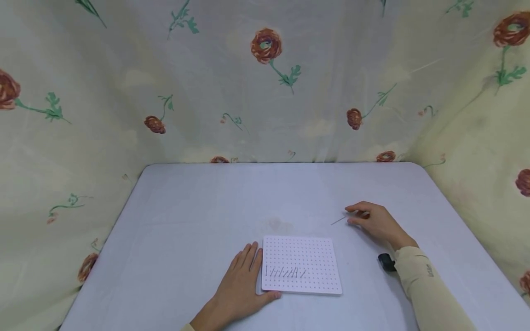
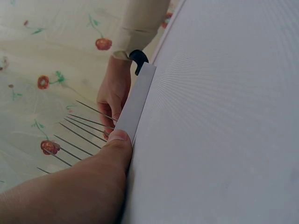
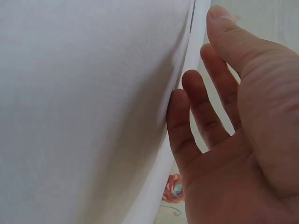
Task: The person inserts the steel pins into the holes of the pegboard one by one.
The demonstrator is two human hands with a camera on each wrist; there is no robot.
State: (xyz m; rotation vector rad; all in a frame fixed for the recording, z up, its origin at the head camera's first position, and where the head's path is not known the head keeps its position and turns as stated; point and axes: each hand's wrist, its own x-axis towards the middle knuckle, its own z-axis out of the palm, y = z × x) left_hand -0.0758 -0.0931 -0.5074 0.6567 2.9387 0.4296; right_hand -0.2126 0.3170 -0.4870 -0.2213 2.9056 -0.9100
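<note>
A white pegboard (image 1: 302, 253) with rows of small holes lies on the table. Several thin metal pins (image 1: 287, 272) stand in one row near its front, as the left wrist view also shows from the side. My left hand (image 1: 242, 285) rests with straight fingers along the board's left edge, its thumb (image 2: 117, 137) against the front edge. Beyond the board's right back corner, a loose metal pin (image 1: 338, 220) lies on the table. My right hand (image 1: 374, 223) is at that pin's right end, thumb and forefinger apart. Relaxed fingers (image 3: 198, 88) show in the right wrist view.
The white-covered table (image 1: 198, 207) reaches back to a flower-printed curtain (image 1: 314, 92), which also hangs along both sides. A black device (image 1: 387, 262) sits at my right wrist, by the cream sleeve (image 1: 426, 285).
</note>
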